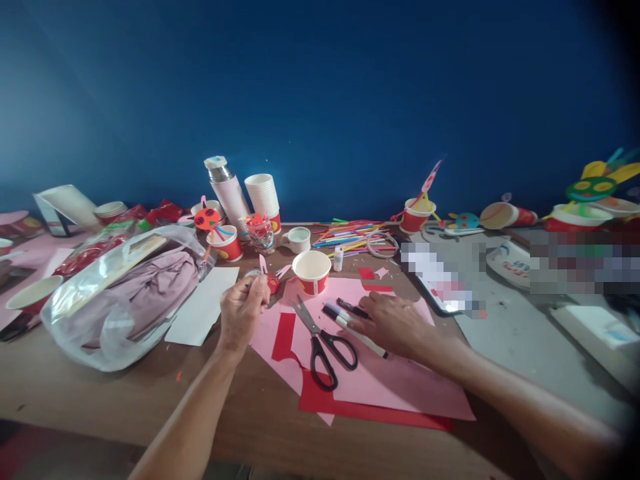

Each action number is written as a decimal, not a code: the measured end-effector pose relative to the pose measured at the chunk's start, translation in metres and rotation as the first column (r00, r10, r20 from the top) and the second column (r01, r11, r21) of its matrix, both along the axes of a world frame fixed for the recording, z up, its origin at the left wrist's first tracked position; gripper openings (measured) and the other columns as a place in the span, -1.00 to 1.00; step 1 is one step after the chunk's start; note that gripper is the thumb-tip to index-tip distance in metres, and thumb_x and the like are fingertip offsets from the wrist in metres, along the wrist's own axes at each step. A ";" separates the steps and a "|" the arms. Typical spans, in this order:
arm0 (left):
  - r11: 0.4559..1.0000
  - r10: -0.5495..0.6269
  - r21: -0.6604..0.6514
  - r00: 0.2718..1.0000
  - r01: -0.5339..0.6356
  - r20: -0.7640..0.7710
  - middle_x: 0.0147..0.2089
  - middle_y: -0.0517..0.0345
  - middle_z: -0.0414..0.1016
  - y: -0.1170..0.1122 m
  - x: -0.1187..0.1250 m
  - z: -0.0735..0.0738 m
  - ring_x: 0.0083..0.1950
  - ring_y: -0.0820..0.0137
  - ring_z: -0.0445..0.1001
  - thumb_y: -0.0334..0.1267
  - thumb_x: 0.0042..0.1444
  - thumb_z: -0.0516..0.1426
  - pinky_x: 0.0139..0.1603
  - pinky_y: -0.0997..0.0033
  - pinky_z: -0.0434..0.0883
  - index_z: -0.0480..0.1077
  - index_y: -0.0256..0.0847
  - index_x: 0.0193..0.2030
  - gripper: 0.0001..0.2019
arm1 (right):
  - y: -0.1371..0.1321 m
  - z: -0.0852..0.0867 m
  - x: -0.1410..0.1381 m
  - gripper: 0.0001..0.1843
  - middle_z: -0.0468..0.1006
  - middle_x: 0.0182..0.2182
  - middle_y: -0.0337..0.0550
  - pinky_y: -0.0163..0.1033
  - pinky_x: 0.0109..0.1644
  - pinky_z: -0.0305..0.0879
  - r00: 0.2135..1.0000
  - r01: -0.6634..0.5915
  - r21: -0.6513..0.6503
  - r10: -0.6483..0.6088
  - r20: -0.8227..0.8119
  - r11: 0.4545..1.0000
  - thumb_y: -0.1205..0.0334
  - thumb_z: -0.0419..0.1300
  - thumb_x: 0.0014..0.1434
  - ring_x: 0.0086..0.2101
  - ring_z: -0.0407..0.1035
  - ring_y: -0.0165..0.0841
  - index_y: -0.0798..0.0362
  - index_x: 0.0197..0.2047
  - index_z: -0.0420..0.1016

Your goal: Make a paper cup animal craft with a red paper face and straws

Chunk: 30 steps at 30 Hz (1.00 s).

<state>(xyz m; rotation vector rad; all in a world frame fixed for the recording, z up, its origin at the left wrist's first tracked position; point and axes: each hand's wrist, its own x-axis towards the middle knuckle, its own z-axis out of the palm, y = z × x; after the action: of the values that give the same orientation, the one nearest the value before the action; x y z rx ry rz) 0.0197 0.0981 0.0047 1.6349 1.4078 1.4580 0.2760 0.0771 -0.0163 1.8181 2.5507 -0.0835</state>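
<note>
Pink-eared paper craft [273,280] sits pinched in the left hand [243,310] at centre frame; right hand [393,327] lies over a white marker [345,323], grip unclear, beside scissors [323,343].

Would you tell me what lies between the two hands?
Black-handled scissors lie on pink paper between the left hand and right hand, in the head view.

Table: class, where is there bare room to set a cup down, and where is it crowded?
Bare table along its near edge, in front of the plastic bag; grey surface right of the pink paper. Crowded: the back row of paper cups and straws, and the pink paper, under scissors and markers.
</note>
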 end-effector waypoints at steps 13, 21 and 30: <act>0.998 -0.049 -0.030 0.998 0.048 -0.030 -0.67 0.27 0.21 0.000 0.002 -0.002 -0.61 0.52 0.18 -0.20 0.15 0.02 -0.54 0.50 0.18 0.20 -0.21 -0.64 -0.65 | -0.010 -0.005 -0.011 -0.60 0.50 -0.38 0.09 -0.20 -0.32 0.28 0.999 -0.040 -0.006 0.040 0.034 0.999 0.07 -0.14 0.27 -0.34 0.45 -0.17 0.18 -0.17 0.38; 0.998 -0.056 -0.037 0.998 0.056 -0.021 -0.67 0.27 0.21 0.001 0.004 -0.001 -0.61 0.54 0.19 -0.21 0.14 0.03 -0.54 0.51 0.18 0.22 -0.21 -0.65 -0.66 | -0.008 -0.006 -0.004 -0.65 0.53 -0.33 0.13 -0.19 -0.30 0.26 1.000 -0.015 -0.094 0.017 0.021 0.995 0.17 -0.12 0.26 -0.29 0.46 -0.14 0.18 -0.05 0.33; 0.995 -0.074 -0.059 0.997 0.076 0.036 -0.66 0.26 0.23 0.004 0.002 -0.003 -0.62 0.55 0.18 -0.21 0.14 0.03 -0.56 0.52 0.17 0.22 -0.22 -0.64 -0.66 | 0.056 0.034 0.047 -0.54 0.53 -0.23 0.22 -0.15 -0.32 0.22 0.958 0.283 -0.121 -0.275 0.080 0.951 0.28 -0.11 0.17 -0.23 0.44 -0.04 0.26 0.11 0.22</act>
<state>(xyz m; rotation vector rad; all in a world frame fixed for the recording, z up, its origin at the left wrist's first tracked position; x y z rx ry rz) 0.0219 0.1020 0.0017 1.6010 1.3439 1.3819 0.3230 0.1332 0.0175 2.0790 2.1742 -0.1887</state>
